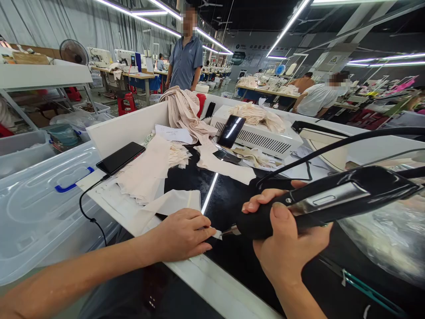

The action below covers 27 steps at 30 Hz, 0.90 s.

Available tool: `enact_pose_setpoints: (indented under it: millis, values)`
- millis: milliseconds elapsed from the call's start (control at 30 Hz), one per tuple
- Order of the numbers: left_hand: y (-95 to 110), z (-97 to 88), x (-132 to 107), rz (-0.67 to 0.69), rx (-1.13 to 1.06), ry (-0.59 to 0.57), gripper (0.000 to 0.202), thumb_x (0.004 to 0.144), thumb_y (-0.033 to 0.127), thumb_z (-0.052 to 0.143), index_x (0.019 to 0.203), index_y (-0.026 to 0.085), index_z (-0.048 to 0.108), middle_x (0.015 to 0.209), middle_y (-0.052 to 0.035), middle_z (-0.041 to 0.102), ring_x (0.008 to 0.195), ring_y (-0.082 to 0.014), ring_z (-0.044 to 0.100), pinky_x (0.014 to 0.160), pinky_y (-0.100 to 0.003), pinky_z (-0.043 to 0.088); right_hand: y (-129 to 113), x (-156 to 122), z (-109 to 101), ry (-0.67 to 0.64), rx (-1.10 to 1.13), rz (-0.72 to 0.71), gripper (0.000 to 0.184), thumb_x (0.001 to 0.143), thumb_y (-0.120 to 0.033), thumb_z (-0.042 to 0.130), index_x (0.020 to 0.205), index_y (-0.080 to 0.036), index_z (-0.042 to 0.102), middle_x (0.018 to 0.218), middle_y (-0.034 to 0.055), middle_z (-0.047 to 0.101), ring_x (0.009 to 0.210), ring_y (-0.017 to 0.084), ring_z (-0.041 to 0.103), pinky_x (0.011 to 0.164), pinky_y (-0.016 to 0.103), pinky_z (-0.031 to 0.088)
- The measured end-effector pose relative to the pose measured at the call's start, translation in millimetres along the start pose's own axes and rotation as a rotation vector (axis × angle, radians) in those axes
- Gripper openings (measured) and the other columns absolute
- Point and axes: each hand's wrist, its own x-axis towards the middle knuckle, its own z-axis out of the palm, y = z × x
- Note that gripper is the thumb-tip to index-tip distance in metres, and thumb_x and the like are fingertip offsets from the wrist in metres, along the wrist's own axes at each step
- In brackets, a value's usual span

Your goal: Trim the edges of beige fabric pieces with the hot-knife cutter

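Observation:
My left hand (186,235) lies on a pale beige fabric piece (175,201) at the near edge of the black board, pressing it down with fingers stretched out. A small corner of the fabric pokes out past the fingertips. In my right hand (288,243) is a black corded hand tool (318,199) with a narrow metal tip, my fingers and thumb wrapped round its body. The tip points left and meets, or nearly meets, that fabric corner. Just beyond my left hand lies a stack of beige cut pieces (146,170); a curved beige piece (226,167) rests on the board (229,199).
Two phones lie around the board, one black phone (121,158) with a cable at left. A vented white box (259,130) stands behind. Green-handled tweezers (368,290) and a plastic bag (392,235) are at right. The tool's cable (332,148) arches overhead. A person (186,57) stands beyond the table.

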Motion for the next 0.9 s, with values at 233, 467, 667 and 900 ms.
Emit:
enact_pose_setpoints:
  millis: [233,467,667,900]
  values:
    - [0.0,-2.1,1.1,0.014,0.003,0.018,0.032,0.137,0.04,0.068,0.155,0.019,0.084,0.128,-0.0095,0.086,0.121,-0.0252,0.084,0.116,-0.037,0.07,4.7,1.4,-2.4,0.012,-0.027,-0.023,0.058,0.088,-0.053,0.118,0.127,-0.033,0.08,0.084,-0.0091,0.077,0.056,0.019,0.069,0.057,0.038,0.069]
    - [0.2,-3.3,2.3,0.006,0.0,-0.001,0.03,0.136,0.037,0.07,0.155,0.021,0.086,0.127,-0.0085,0.085,0.121,-0.0244,0.083,0.117,-0.036,0.069,8.9,4.3,-3.5,0.01,-0.043,-0.03,0.06,0.087,-0.057,0.119,0.124,-0.033,0.078,0.084,-0.0092,0.076,0.057,0.018,0.068,0.057,0.036,0.068]
    - [1.9,-1.8,2.1,0.02,-0.001,0.061,0.029,0.136,0.036,0.07,0.152,0.018,0.087,0.126,-0.0087,0.085,0.119,-0.0243,0.083,0.119,-0.036,0.068,11.4,7.6,-4.6,0.026,-0.039,-0.05,0.057,0.087,-0.055,0.117,0.117,-0.031,0.075,0.086,-0.0072,0.075,0.059,0.018,0.067,0.058,0.037,0.067]
    - [6.0,-1.7,0.5,0.004,-0.008,0.025,0.029,0.132,0.034,0.078,0.154,0.019,0.086,0.128,-0.0088,0.085,0.121,-0.0254,0.083,0.119,-0.038,0.069,9.7,4.6,-2.1,0.036,-0.04,-0.026,0.062,0.084,-0.056,0.12,0.12,-0.032,0.075,0.083,-0.0099,0.077,0.056,0.017,0.068,0.056,0.035,0.067]
